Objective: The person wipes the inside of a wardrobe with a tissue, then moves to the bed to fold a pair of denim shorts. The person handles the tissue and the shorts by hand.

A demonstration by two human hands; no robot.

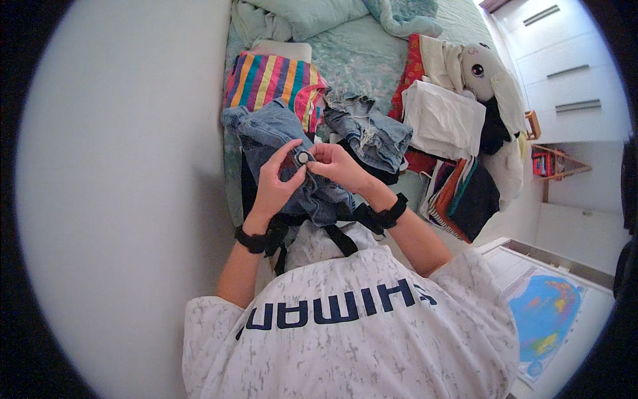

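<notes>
Blue denim jeans point(271, 127) lie bunched in front of me at the bed's near edge. A round white button point(303, 157) on the denim sits between my two hands. My left hand point(280, 174) grips the cloth on the button's left, thumb and forefinger close around it. On the other side, my right hand point(336, 163) pinches the denim edge beside the button. A pair of frayed denim shorts point(371, 132) rests just past my right hand. Behind the jeans lies a garment with multicoloured stripes point(271, 80).
A stack of folded clothes point(461, 199) stands at the bed's right edge. Beyond it are folded white cloth point(443, 119) and a white plush toy point(481, 70). A pale wall point(124, 174) runs close on my left. White drawers point(563, 70) are at the far right.
</notes>
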